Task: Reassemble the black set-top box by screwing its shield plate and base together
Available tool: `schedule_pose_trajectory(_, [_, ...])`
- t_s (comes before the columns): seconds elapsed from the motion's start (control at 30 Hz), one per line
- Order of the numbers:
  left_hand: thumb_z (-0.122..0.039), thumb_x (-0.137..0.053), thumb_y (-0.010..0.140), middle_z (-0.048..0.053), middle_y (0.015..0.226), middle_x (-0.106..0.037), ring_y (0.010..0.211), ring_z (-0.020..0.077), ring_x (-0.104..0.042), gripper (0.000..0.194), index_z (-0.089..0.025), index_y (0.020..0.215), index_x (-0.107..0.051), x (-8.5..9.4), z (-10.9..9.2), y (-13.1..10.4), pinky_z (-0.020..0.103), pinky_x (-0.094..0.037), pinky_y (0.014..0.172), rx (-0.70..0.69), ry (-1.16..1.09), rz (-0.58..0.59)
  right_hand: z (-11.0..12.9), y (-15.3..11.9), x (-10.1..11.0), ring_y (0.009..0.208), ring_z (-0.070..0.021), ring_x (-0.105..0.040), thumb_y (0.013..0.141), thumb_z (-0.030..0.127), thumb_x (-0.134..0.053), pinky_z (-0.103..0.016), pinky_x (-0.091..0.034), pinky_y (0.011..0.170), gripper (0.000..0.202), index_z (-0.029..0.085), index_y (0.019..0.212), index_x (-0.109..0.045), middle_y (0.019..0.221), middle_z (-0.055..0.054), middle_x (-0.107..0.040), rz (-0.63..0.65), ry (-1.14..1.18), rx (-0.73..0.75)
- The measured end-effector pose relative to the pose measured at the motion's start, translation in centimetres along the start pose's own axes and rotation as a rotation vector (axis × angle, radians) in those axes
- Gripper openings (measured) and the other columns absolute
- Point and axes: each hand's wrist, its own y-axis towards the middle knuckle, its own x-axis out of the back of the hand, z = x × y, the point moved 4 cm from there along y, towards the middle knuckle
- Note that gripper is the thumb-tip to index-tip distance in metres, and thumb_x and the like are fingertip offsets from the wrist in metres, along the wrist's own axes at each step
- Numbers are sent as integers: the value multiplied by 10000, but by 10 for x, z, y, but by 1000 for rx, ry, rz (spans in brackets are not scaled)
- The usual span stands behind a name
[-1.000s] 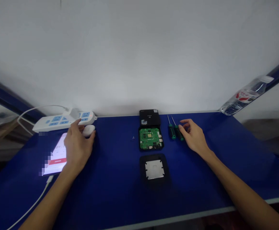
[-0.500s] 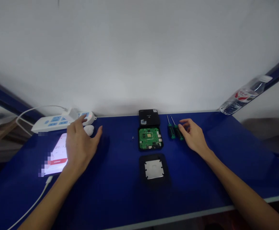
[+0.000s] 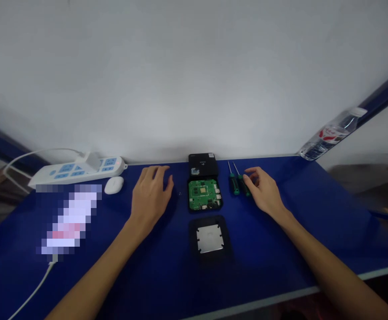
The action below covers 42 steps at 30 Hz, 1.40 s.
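1. Lettering on the black box (image 3: 203, 165) and bottle (image 3: 332, 133) was too small to read.
2. Bare table (image 3: 264, 266) separated the silver-plated cover (image 3: 210, 238) from the front edge (image 3: 264, 302).
3. My left fingers (image 3: 150, 174) had moved from the white case (image 3: 114, 185) and stood spread left of the circuit board (image 3: 203, 194).
4. My right fingers (image 3: 258, 171) were narrowly parted near the screwdrivers (image 3: 234, 185); contact was indeterminate.

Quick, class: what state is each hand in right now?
Left hand: open, palm down over the blue table, holding nothing visible.
Right hand: loosely open beside the green-handled screwdrivers, gripping neither; whether it touches one cannot be told.
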Motion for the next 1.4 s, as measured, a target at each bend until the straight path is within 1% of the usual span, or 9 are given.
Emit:
schedule_pose_trajectory(0.17, [-285, -576, 1083, 240, 1290, -706, 1242, 431, -659, 363, -78, 1352, -706, 5, 14, -9, 569, -576, 1077, 79, 62, -50, 1, -1, -1, 820, -296, -720, 1065, 562, -580, -394, -488, 717, 386, 231, 1211, -715, 966, -76, -776, 13, -19, 1])
schedule_pose_trajectory(0.33, [-413, -554, 1094, 382, 1545, -507, 1468, 563, -478, 578, 12, 1485, -588, 8, 20, -12, 704, -474, 1167, 149, 165, -34, 3, -1, 0, 839, -294, -725, 1073, 561, -566, -394, -491, 727, 386, 227, 1206, -705, 960, -75, -773, 17, -24, 4])
schedule_pose_trajectory(0.6, [-331, -563, 1108, 199, 1420, -659, 1350, 384, -632, 413, -174, 1490, -575, 10, -3, -11, 555, -529, 1193, -75, -78, -62, 8, -1, -3, 814, -286, -723, 1063, 545, -583, -382, -464, 704, 342, 237, 1164, -694, 893, -57, -762, 22, -80, -4])
schedule_pose_trajectory(0.7, [-305, -575, 1103, 172, 1371, -686, 1298, 359, -662, 388, -205, 1478, -574, 10, -8, -11, 537, -552, 1167, -120, -118, -53, 9, -2, -4, 787, -285, -705, 1046, 536, -611, -369, -422, 669, 306, 242, 1041, -698, 864, -58, -754, 19, -118, -25])
schedule_pose_trajectory(0.83, [-285, -577, 1101, 163, 1353, -694, 1272, 337, -672, 341, -214, 1433, -607, 10, -9, -12, 522, -553, 1161, -132, -170, -37, 7, -6, -3, 755, -295, -664, 1030, 595, -641, -358, -355, 634, 416, 247, 804, -638, 848, -84, -746, 8, -168, -75])
schedule_pose_trajectory(0.97, [-289, -572, 1099, 156, 1325, -709, 1260, 336, -674, 271, -198, 1332, -676, 9, -4, -12, 505, -558, 1130, -93, -197, -36, 5, -8, -3, 765, -313, -662, 1044, 596, -627, -371, -349, 649, 427, 251, 792, -641, 852, -92, -751, 13, -161, -104])
schedule_pose_trajectory(1.07, [-297, -570, 1085, 123, 1217, -724, 1141, 307, -708, 225, -209, 1195, -745, 7, 5, -12, 435, -600, 982, -8, -228, -24, 2, -7, -2, 786, -333, -676, 1068, 601, -585, -383, -365, 671, 437, 249, 813, -636, 848, -101, -755, 2, -114, -130])
schedule_pose_trajectory(1.23, [-402, -640, 1040, 39, 938, -715, 781, 217, -667, 235, -243, 1024, -812, 1, 21, -8, 362, -532, 720, 155, -349, 144, -4, -3, 4, 753, -322, -705, 1078, 674, -554, -383, -438, 668, 455, 246, 944, -628, 811, -94, -765, -23, 72, -165])
schedule_pose_trajectory(1.4, [-513, -784, 938, 3, 861, -732, 735, 206, -637, 240, -278, 967, -825, -6, 26, -7, 355, -497, 705, 170, -476, 378, -1, 3, 6, 551, -208, -597, 1076, 716, -520, -339, -454, 546, 472, 259, 966, -557, 774, -46, -718, -9, 352, -158])
